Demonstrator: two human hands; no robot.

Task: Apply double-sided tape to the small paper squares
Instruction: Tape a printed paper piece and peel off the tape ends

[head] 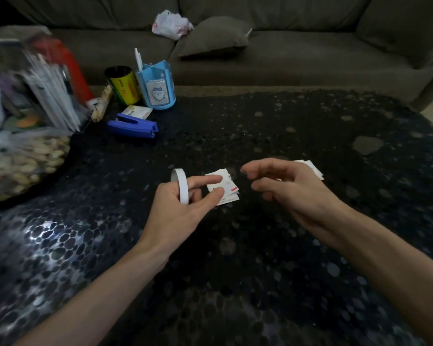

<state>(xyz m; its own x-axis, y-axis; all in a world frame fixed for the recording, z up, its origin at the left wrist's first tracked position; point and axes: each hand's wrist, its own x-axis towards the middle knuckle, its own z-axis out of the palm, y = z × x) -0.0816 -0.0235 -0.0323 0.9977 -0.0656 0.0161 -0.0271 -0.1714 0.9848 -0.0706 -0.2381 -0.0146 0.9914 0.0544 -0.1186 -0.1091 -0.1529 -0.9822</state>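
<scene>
On the desk (260, 245), left hand (175, 211) fingers (205, 181) grip the tape roll (181, 187), right hand (288, 189) hangs loosely curled, empty; flimsy paper squares (226, 189) probably need edge-pinching.

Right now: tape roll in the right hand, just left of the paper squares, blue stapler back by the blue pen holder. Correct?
No. The tape roll is in the left hand, not the right; the head view shows the right hand holding nothing. The rest stands: roll just left of the paper squares, blue stapler back by the blue pen holder.
</scene>
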